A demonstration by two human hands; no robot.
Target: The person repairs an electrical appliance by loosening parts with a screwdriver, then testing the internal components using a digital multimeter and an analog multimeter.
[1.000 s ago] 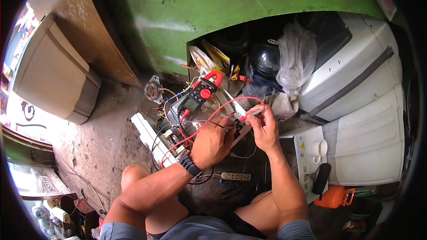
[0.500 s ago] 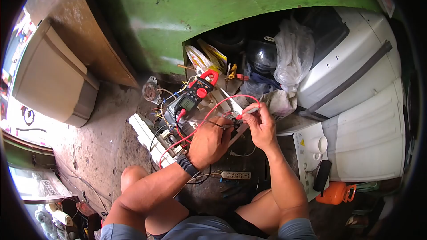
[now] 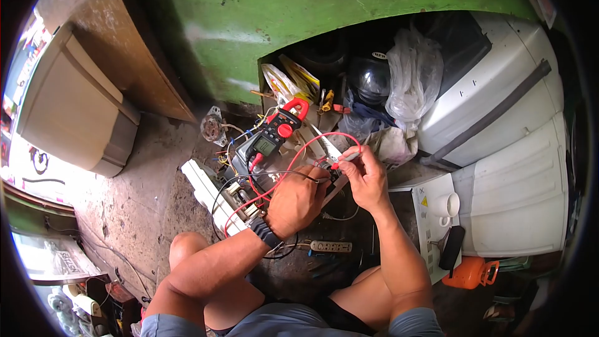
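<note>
A red and black clamp meter (image 3: pixel 274 135) lies tilted on an opened appliance, its red and black leads looping toward me. My left hand (image 3: pixel 294 202), with a dark watch on the wrist, is closed around the end of the black lead (image 3: pixel 302 175); its fingertips are partly hidden. Just to its right, my right hand (image 3: pixel 367 178) pinches the red probe (image 3: pixel 350 158), whose tip points left at parts between both hands. Those parts are too small to tell. A white casing (image 3: pixel 214 197) with exposed parts sits beside my left forearm.
A power strip (image 3: pixel 331 246) lies on the floor below my hands. At the right, a white box (image 3: pixel 428 224) bears a white cup (image 3: pixel 447 205) and a black object, with an orange canister (image 3: pixel 472 273) beside it. Plastic bags (image 3: pixel 414 78) and a dark helmet (image 3: pixel 369 81) sit behind.
My right hand and the red probe have shifted slightly left and down since a second ago. The view has moved a little. Both hands keep their grip.
</note>
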